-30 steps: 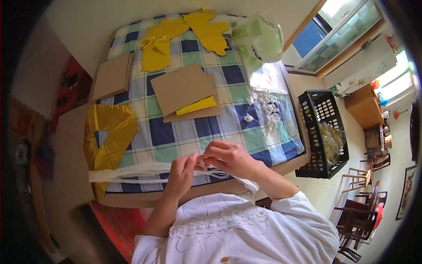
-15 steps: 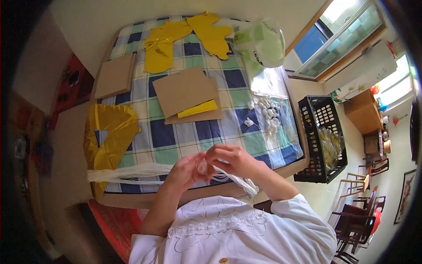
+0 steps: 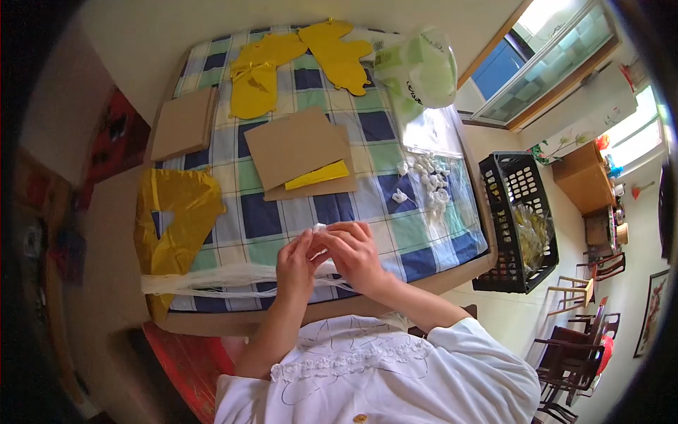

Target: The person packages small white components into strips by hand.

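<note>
My left hand (image 3: 295,265) and my right hand (image 3: 354,260) meet above the near side of the bed, their fingers closed together. A small white bundle (image 3: 319,227) shows at the fingertips, mostly hidden by them. Below and to the left of the hands, long white strands (image 3: 205,281) lie along the bed's near edge. Several small white bundles (image 3: 434,180) are piled toward the right side. Beyond my hands, brown cardboard sheets (image 3: 296,145) lie with a yellow strip (image 3: 318,174) between them.
Flat yellow foil shapes (image 3: 256,88) lie on the checked bedspread (image 3: 265,215), with another gold foil piece (image 3: 176,219) at left. A cardboard stack (image 3: 183,124) is at far left. A green-and-white plastic bag (image 3: 420,71) stands at back right. Beside the bed is a black crate (image 3: 519,219).
Both hands have moved up and away from my body, still together, and the right hand has turned. The strand ends that hung to the right of the hands are out of sight.
</note>
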`<state>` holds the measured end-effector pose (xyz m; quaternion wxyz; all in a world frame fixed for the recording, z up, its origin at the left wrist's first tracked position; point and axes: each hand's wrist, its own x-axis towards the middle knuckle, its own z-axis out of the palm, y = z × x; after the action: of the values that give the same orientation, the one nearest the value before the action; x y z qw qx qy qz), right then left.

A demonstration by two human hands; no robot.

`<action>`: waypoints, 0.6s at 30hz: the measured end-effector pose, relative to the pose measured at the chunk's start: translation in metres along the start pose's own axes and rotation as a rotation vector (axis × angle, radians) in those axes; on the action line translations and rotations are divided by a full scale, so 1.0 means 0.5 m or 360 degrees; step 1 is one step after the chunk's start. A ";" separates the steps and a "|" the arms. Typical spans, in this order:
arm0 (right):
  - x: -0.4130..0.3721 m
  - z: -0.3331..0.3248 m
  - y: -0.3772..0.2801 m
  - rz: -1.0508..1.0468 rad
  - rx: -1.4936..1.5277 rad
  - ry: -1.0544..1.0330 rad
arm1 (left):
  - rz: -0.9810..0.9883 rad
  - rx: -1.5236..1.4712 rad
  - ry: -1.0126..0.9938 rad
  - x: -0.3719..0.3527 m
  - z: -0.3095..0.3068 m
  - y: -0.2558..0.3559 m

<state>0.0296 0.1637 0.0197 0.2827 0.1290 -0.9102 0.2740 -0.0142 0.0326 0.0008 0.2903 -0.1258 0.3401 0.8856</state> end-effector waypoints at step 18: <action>0.007 -0.106 0.043 0.0705 0.1085 -0.0761 | 0.0577 0.1647 -0.0454 -0.042 -0.001 0.025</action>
<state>0.0418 0.2113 0.0494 -0.0587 0.0765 -0.8135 0.5735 -0.0050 0.0160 0.0160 0.2003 0.2142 0.7035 0.6474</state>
